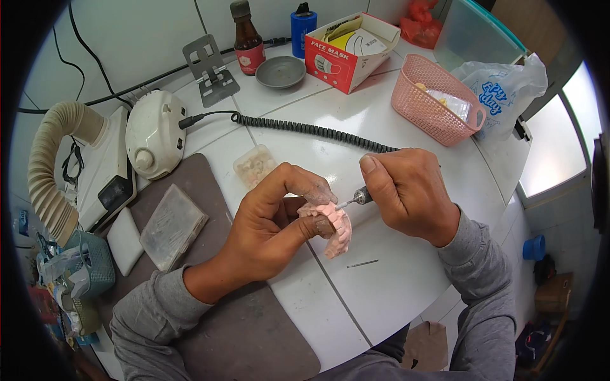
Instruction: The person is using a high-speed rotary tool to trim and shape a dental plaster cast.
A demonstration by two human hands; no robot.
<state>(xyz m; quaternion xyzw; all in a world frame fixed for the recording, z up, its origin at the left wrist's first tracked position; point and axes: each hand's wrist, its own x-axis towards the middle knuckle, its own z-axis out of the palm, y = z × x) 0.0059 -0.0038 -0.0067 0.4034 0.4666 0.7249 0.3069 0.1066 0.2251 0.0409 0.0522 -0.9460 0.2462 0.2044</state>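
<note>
Spreading beneath both forearms, a white tiled table [406, 292] carries a brown mat [238, 336], with a white control box [152, 136] standing beyond the mat's far corner and a pink basket [420, 115] at the far right. Over the table's middle, the person's left hand [264, 232] pinches a pink dental cast [341, 230] between thumb and fingers, while the right hand [410, 197] is closed around a dark handpiece [363, 195], though some of its fingers are hidden. The cast is held up off the tabletop, one end hanging free below the left thumb. It looks light, stiff and dry, probably chalky rather than slippery, and brittle along the row of teeth; the thicker base seems the safest place to grip, with the fingers kept off the tooth edges. The handpiece's slim metal bur [345, 204] reaches the cast's upper edge, but contact cannot be told for certain. Counted from large to small: one table, one mat, one control box, one basket, two hands, one cast, one handpiece, one mounted bur, and one loose metal rod [363, 263] lying on the tiles.
</note>
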